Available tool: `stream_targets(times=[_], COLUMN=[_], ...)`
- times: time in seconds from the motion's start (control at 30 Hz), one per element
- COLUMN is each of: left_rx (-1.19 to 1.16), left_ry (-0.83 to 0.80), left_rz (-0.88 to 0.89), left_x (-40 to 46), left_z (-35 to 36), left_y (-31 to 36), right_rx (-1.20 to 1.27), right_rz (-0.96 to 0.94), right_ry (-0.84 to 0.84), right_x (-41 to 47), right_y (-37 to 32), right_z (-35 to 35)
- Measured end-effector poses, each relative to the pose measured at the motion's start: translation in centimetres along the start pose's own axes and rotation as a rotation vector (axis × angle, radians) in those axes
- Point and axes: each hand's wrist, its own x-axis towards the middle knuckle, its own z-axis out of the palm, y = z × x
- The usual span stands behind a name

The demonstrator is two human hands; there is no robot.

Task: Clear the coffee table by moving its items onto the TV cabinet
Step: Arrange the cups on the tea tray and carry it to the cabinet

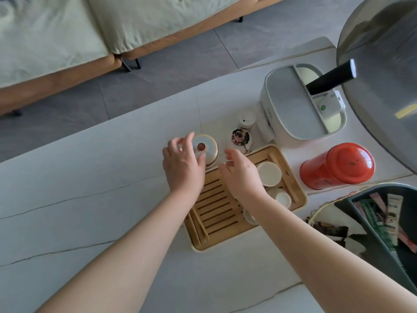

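Observation:
A round pale-blue lidded jar (206,146) with a reddish knob stands on the white coffee table (90,199), just beyond the far corner of a bamboo tea tray (216,213). My left hand (182,163) hovers over the jar's left side, fingers spread and relaxed, thumb near the lid. To the jar's right, my right hand (240,171) floats above the tray with loosely curled fingers, holding nothing. White cups (269,173) sit on the tray's right side.
A red canister (338,166) lies on its side at the right. A grey-white bin (300,105) holds a black remote. Near the jar stand a small floral pouch (240,137) and a little white jar (247,119). A dark tray of sachets (383,218) and a sofa (67,30) flank the table.

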Motion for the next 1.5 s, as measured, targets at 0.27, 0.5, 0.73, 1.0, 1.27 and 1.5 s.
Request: stream_targets(times=[0.27, 0.5, 0.73, 1.0, 1.27, 1.5], left_rx=[-0.54, -0.731, -0.761, -0.802, -0.797, -0.765], left_ry=[-0.391, -0.382, -0.326, -0.364, -0.409, -0.43], left_rz=[-0.374, -0.48, -0.478, -0.554, -0.619, -0.616], left_x=[2.4, 1.8, -0.3, -3.9, -5.7, -5.8], left_z=[1.4, 0.6, -2.8, -4.5, -2.7, -2.3], left_y=[-3.0, -2.8, -1.9, -1.5, -2.4, -2.6], right_rx=[0.111, 0.253, 0.307, 0.355, 0.309, 0.271], right_rz=[0.15, 0.207, 0.201, 0.308, 0.336, 0.317], right_ry=[-0.042, -0.054, -0.067, -0.027, -0.076, -0.077], right_x=[2.4, 1.9, -0.6, -4.2, -4.9, -4.9], right_y=[-0.9, -1.5, -3.4, -3.9, -1.9, -1.4], right_z=[3.2, 3.4, 1.4, 0.3, 1.7, 1.9])
